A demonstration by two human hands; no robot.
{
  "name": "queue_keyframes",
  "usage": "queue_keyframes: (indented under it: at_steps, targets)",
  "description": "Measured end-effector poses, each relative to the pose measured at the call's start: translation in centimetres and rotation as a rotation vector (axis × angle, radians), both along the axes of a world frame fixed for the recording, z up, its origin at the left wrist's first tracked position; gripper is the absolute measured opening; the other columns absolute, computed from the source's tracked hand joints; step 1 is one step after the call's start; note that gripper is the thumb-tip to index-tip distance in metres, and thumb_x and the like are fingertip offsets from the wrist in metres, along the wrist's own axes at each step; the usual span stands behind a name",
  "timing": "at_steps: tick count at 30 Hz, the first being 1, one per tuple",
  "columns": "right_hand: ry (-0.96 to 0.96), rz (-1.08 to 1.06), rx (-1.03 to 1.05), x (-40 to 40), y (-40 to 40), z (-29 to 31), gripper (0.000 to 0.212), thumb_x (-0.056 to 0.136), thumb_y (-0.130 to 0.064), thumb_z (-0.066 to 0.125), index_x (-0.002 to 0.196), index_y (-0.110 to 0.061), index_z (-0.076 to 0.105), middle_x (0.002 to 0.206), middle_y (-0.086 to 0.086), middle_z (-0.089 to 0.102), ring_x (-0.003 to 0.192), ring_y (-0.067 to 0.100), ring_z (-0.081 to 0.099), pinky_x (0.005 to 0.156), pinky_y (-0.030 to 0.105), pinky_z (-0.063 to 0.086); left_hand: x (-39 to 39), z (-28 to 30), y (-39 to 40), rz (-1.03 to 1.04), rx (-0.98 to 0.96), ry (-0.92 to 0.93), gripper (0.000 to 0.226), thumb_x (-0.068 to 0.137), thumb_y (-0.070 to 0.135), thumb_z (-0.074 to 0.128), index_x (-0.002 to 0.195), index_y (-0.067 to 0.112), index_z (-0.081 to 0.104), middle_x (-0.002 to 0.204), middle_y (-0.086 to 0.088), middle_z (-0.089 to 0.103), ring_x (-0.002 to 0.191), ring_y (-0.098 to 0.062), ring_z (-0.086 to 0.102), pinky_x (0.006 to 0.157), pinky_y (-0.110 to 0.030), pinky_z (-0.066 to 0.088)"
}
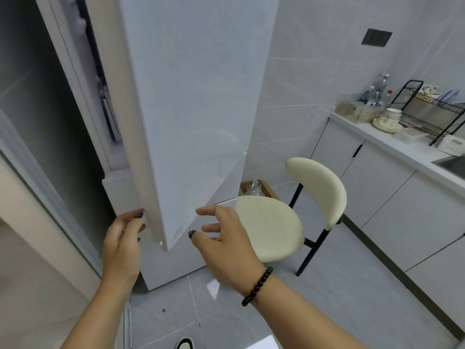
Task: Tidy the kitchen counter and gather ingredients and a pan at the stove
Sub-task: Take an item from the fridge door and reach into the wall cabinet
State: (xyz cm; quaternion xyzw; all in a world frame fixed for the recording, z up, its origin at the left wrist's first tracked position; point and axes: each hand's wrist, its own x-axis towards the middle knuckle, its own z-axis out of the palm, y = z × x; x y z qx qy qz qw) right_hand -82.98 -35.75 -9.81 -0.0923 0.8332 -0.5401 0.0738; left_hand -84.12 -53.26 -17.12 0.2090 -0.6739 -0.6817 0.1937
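Observation:
A tall white fridge fills the middle of the view, its upper door (pixel 198 102) swung partly open toward me. A dark slit of the interior (pixel 100 79) shows to the left of the door. My left hand (pixel 123 240) is at the door's lower corner, fingertips curled onto its side edge. On the other side of that corner my right hand (pixel 221 235) hovers by the door's front face, fingers spread and holding nothing. It wears a dark bead bracelet at the wrist. The fridge's lower door (pixel 176 263) is shut. No pan or stove is in view.
A cream chair (pixel 271 227) with black legs stands right of the fridge, with a cardboard box (pixel 261 187) behind it. The counter (pixel 392 144) at the right carries bowls (pixel 388 120), bottles (pixel 377 90), a black dish rack (pixel 432 109) and a sink corner (pixel 453 165).

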Motion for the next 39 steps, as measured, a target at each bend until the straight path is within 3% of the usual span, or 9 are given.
queue_keyframes:
  at_steps: [5,10,17,21,24,27,30,34,39]
  targets:
    - [0.060,-0.059,-0.031,1.7,2.2,1.0,0.033,0.091,-0.025,0.060,0.120,-0.035,0.048,0.127,-0.014,0.040,0.109,-0.002,0.049,0.081,0.011,0.044,0.2,2.4,1.0,-0.038,-0.097,-0.001,0.016,0.096,0.026,0.050,0.101,0.031,0.064,0.112,0.004,0.063,0.113,-0.019,0.057,0.103,-0.045,0.043]
    - [0.181,-0.181,-0.030,2.6,4.5,2.0,0.038,0.090,-0.023,0.062,0.124,-0.032,0.047,0.128,-0.014,0.038,0.112,-0.003,0.047,0.088,0.015,0.047,-0.2,4.6,4.9,-0.273,-0.185,-0.003,0.019,0.097,0.021,0.047,0.099,0.019,0.065,0.099,0.002,0.069,0.100,-0.017,0.064,0.092,-0.036,0.048]
    - [0.921,-0.469,0.152,3.2,6.1,2.4,0.043,0.077,-0.007,0.060,0.120,-0.009,0.056,0.140,0.011,0.037,0.131,0.018,0.039,0.106,0.023,0.038,-0.4,6.2,8.9,-0.610,-0.246,-0.074,0.021,0.096,0.015,0.051,0.089,0.017,0.070,0.084,0.008,0.074,0.080,-0.001,0.068,0.084,-0.028,0.049]
    - [1.087,-0.547,0.297,2.6,6.9,3.5,0.045,0.072,-0.001,0.062,0.116,-0.011,0.054,0.140,0.020,0.034,0.139,0.029,0.029,0.113,0.042,0.031,-2.2,6.8,11.0,-0.802,-0.242,-0.092,0.016,0.093,0.010,0.055,0.092,0.011,0.071,0.084,0.000,0.075,0.079,-0.007,0.070,0.085,-0.027,0.052]
    - [1.171,-0.589,0.402,1.6,7.1,4.4,0.054,0.066,0.006,0.066,0.115,-0.013,0.053,0.140,0.016,0.032,0.138,0.033,0.030,0.115,0.046,0.026,-3.5,7.3,12.3,-0.884,-0.236,-0.100,0.014,0.094,0.008,0.053,0.088,0.010,0.066,0.073,0.004,0.073,0.068,-0.004,0.068,0.069,-0.021,0.049]
    - [1.210,-0.555,0.411,0.4,6.6,5.2,0.052,0.068,0.007,0.065,0.115,-0.012,0.054,0.139,0.012,0.034,0.135,0.033,0.036,0.111,0.045,0.033,-5.1,7.9,12.4,-0.942,-0.175,-0.099,0.009,0.091,0.019,0.062,0.092,0.012,0.067,0.082,0.003,0.074,0.079,-0.012,0.071,0.079,-0.031,0.051]
    - [1.154,-0.535,0.420,-1.5,5.8,5.4,0.048,0.073,0.003,0.063,0.118,-0.011,0.053,0.139,0.012,0.038,0.132,0.030,0.040,0.106,0.043,0.040,-7.3,9.0,11.4,-0.964,-0.145,-0.074,0.032,0.075,0.034,0.061,0.098,0.013,0.069,0.088,-0.003,0.075,0.083,-0.018,0.071,0.088,-0.043,0.050]
    - [1.056,-0.680,0.597,-3.7,5.5,5.5,0.048,0.075,-0.012,0.061,0.122,-0.017,0.050,0.134,0.010,0.048,0.127,0.026,0.046,0.105,0.037,0.036,-10.2,9.6,10.1,-0.947,-0.130,-0.097,0.014,0.089,0.016,0.062,0.101,0.014,0.068,0.089,-0.004,0.076,0.088,-0.022,0.072,0.092,-0.042,0.048]
    - [0.958,-0.898,0.671,-6.1,6.8,6.1,0.044,0.074,-0.021,0.055,0.118,-0.019,0.057,0.125,0.000,0.056,0.126,0.021,0.045,0.105,0.040,0.028,-13.3,9.8,8.5,-0.939,-0.166,-0.095,0.019,0.095,0.006,0.052,0.101,0.015,0.067,0.086,-0.001,0.076,0.089,-0.021,0.071,0.089,-0.038,0.049]
